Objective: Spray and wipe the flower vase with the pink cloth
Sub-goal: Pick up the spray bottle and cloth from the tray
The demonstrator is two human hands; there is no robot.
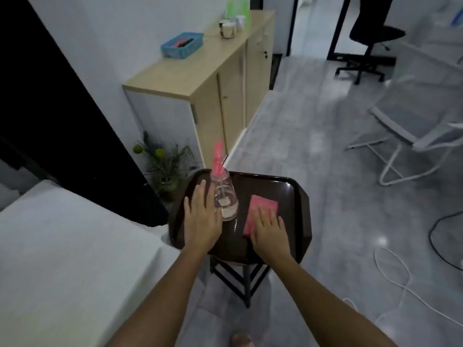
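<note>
Fingers (200, 194) straight and gripping nothing, the left hand (203, 216) is hovering beside the bottle (225, 196), the right hand (269, 232) lying on the cloth (263, 205), likely to lift both off the tray (295, 196); the vase (167, 184) is standing on the floor (300, 121) beyond.

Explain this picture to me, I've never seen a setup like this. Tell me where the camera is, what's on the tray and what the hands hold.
There is no machine here. A person wears one camera on the head, and it looks down at their own two bare hands. A dark tray sits on a small stool. On the tray are a clear spray bottle with a pink top and a folded pink cloth. The left hand is flat, fingers straight, right beside the bottle; whether it touches is unclear. The right hand rests flat on the cloth. Neither hand grips anything. The flower vase stands on the floor beyond the tray.
</note>
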